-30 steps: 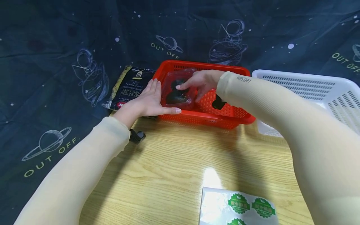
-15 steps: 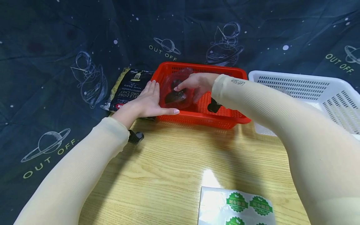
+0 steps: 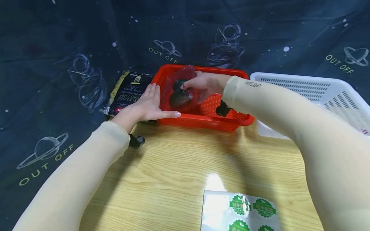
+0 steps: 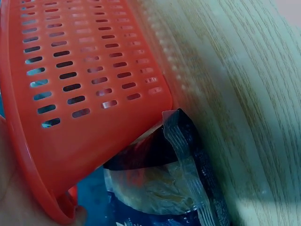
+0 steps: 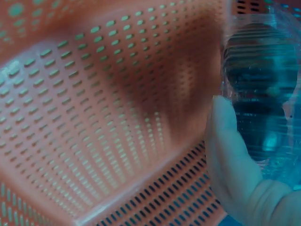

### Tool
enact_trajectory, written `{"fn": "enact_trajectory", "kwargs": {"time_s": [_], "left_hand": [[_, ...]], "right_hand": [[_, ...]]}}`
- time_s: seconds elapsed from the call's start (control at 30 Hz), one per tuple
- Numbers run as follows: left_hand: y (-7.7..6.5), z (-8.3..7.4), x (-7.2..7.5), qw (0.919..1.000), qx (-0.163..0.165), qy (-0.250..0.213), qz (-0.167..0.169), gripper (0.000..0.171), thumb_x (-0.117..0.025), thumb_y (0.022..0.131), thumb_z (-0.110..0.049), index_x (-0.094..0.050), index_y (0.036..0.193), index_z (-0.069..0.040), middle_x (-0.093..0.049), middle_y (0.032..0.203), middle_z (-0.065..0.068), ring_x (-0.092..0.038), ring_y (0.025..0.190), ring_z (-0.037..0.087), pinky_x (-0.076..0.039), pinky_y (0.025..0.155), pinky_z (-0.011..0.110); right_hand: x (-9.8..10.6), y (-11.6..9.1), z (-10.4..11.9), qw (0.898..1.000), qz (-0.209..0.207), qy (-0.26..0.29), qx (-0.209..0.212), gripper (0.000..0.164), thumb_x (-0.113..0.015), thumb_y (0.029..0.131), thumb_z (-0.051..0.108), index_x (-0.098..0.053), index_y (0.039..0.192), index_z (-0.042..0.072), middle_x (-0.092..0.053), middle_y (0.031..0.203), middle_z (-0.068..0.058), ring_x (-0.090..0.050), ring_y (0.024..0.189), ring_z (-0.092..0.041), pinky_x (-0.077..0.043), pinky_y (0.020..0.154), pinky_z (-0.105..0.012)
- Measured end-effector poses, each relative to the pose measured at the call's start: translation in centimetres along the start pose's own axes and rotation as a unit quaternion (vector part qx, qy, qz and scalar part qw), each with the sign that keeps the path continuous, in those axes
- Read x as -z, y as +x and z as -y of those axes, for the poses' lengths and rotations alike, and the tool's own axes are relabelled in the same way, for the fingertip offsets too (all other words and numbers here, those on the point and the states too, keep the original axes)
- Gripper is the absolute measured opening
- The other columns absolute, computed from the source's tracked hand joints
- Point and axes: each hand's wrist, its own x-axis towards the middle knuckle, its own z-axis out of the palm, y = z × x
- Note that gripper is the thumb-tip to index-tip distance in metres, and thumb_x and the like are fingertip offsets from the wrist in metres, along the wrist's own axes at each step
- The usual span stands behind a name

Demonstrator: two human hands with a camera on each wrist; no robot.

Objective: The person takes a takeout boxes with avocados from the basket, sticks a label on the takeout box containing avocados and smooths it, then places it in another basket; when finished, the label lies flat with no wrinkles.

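Note:
My right hand (image 3: pixel 206 84) reaches into the left part of a red perforated basket (image 3: pixel 208 119) and grips a clear plastic pack (image 3: pixel 189 72). Two dark, rounded fruits that look like avocados (image 3: pixel 180 97) are inside the pack. In the right wrist view the thumb lies along the near side of the pack, over the fruits (image 5: pixel 263 61); the other fingers are hidden. My left hand (image 3: pixel 148 104) lies across the basket's left front corner, fingers straight and thumb stretched along the front rim. The left wrist view shows the basket wall (image 4: pixel 94 136) close to this hand.
A black bag of penne (image 3: pixel 128 93) lies against the basket's left end. To the right stands a white perforated basket (image 3: pixel 300 77). A sheet of green round stickers (image 3: pixel 219 208) lies at the table's front. A dark printed cloth (image 3: pixel 115 19) hangs behind.
The fruit pack, lying flatter before, has tipped up at its far edge in my right hand. My left hand keeps its place at the basket corner. The head view has shifted slightly.

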Motion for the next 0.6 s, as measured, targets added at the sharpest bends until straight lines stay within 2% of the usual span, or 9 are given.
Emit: {"fn": "enact_trajectory", "kwargs": {"time_s": [0.1,0.17,0.23,0.37,0.47,0.6], "left_hand": [[0.0,-0.1,0.1,1.0,-0.002,0.002,-0.001,0.138,-0.042,0.062,-0.092,0.014,0.149,0.0,0.02,0.156,0.017,0.022,0.141,0.035,0.0,0.114,0.054],[-0.2,-0.2,0.0,1.0,-0.001,0.001,-0.003,0.138,-0.042,0.062,-0.092,0.013,0.149,0.001,0.019,0.156,0.018,0.022,0.141,0.035,0.001,0.114,0.055],[-0.2,-0.3,0.0,1.0,-0.001,-0.001,-0.002,0.138,-0.042,0.063,-0.092,0.013,0.148,0.001,0.019,0.156,0.019,0.022,0.141,0.036,0.001,0.114,0.055],[-0.2,-0.5,-0.1,1.0,-0.006,0.001,-0.001,0.138,-0.041,0.064,-0.092,0.013,0.148,0.003,0.02,0.155,0.021,0.023,0.14,0.037,0.003,0.114,0.055],[-0.2,-0.5,-0.1,0.9999,-0.012,0.004,-0.005,0.137,-0.041,0.066,-0.091,0.011,0.148,0.005,0.019,0.155,0.022,0.022,0.14,0.039,0.003,0.113,0.055],[-0.1,-0.6,0.0,0.9998,-0.017,0.0,-0.009,0.136,-0.044,0.067,-0.089,0.011,0.147,0.007,0.018,0.154,0.024,0.021,0.14,0.04,0.002,0.113,0.057]], "right_hand": [[0.9,-1.8,-0.1,1.0,-0.013,0.001,0.028,0.067,-0.063,0.091,0.027,-0.021,0.143,0.026,-0.053,0.105,-0.011,-0.055,0.09,-0.033,-0.049,0.09,-0.051],[1.7,-3.4,-0.2,0.999,-0.021,0.0,0.041,0.072,-0.063,0.091,0.031,-0.017,0.146,0.026,-0.052,0.095,-0.011,-0.053,0.083,-0.03,-0.051,0.088,-0.047],[2.5,-5.2,-0.3,0.998,-0.034,0.0,0.05,0.083,-0.065,0.09,0.033,-0.009,0.15,0.027,-0.053,0.101,-0.011,-0.055,0.086,-0.029,-0.053,0.086,-0.044],[3.9,-9.1,-1.0,0.996,-0.054,0.017,0.069,0.091,-0.066,0.089,0.036,-0.001,0.153,0.033,-0.051,0.119,-0.012,-0.057,0.094,-0.029,-0.053,0.088,-0.041],[4.7,-12.2,-2.0,0.993,-0.062,0.03,0.093,0.087,-0.065,0.09,0.036,-0.005,0.153,0.034,-0.049,0.127,-0.011,-0.058,0.103,-0.03,-0.053,0.088,-0.04],[5.6,-16.2,-4.1,0.988,-0.053,0.049,0.133,0.074,-0.059,0.093,0.032,-0.013,0.152,0.032,-0.045,0.136,-0.011,-0.052,0.117,-0.032,-0.051,0.09,-0.044]]}}
